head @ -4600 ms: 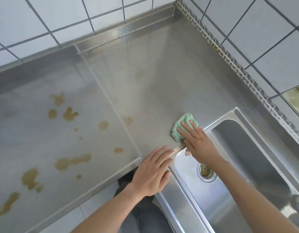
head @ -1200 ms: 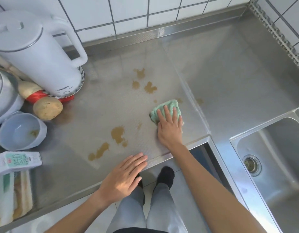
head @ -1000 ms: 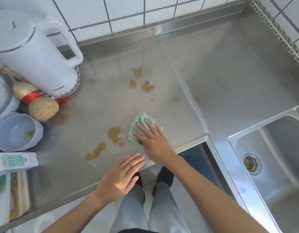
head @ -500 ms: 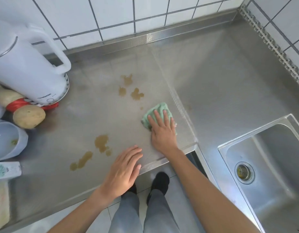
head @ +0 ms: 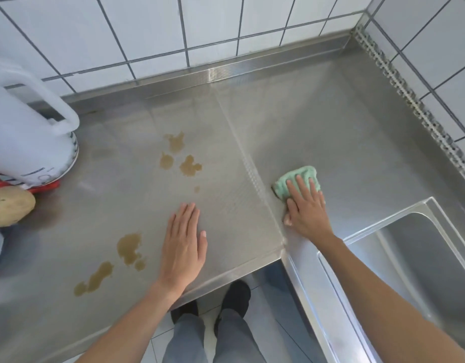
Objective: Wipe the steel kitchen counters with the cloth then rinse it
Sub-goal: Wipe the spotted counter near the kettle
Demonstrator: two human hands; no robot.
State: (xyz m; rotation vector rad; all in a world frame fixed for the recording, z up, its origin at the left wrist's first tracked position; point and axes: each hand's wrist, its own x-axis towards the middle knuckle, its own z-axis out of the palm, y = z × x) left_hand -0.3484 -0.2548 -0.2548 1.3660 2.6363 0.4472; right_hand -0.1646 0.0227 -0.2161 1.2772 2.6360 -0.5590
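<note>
One hand [head: 306,209] flat on cloth [head: 304,171]

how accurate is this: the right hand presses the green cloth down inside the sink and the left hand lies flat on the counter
Not quite. The head view shows the right hand pressing the green cloth on the steel counter, left of the sink, not inside it. The left hand does lie flat on the counter.

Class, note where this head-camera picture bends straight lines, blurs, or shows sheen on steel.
Head view: the wide lens bows the tile lines; the white kettle at left looks smeared; sheen crosses the counter toward the back; the cloth is sharp.
</note>
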